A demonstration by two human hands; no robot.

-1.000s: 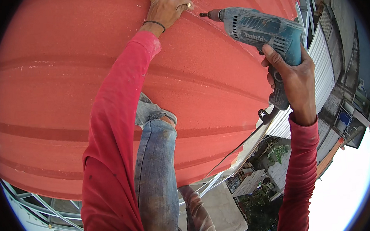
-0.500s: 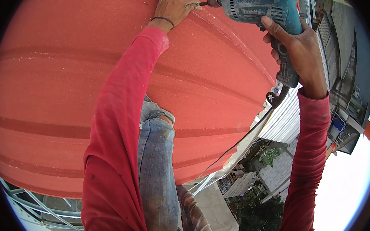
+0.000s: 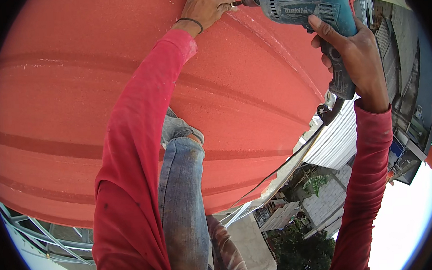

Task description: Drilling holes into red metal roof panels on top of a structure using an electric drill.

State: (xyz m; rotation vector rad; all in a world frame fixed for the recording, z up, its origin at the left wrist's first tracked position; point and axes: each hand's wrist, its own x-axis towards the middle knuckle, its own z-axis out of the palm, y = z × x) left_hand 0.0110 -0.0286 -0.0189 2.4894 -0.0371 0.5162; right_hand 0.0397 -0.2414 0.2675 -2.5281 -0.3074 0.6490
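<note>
My right hand (image 3: 350, 45) is wrapped round the handle of a teal and black power drill (image 3: 307, 4), held level with its chuck pointing left. The bit meets a small metal screw (image 3: 233, 4), most of it hidden, at the fingertips of my left hand (image 3: 207, 8). That hand pinches the screw while its other fingers rest on the red ribbed metal roof sheet (image 3: 126, 100). A dark band circles the left wrist. From the drill's handle a black power cord (image 3: 295, 153) runs down and left over the sheet's edge.
My leg in worn jeans (image 3: 183, 205) is braced on the roof sheet. Beyond the right edge lie white corrugated roofing (image 3: 333, 141), a paved yard and plants (image 3: 300, 253) far below. Metal framing (image 3: 48, 236) shows past the lower left edge.
The drill and my right hand have shifted slightly to the right, the drill's body tipping a little up. My left hand stays nearly in place at the bit's tip.
</note>
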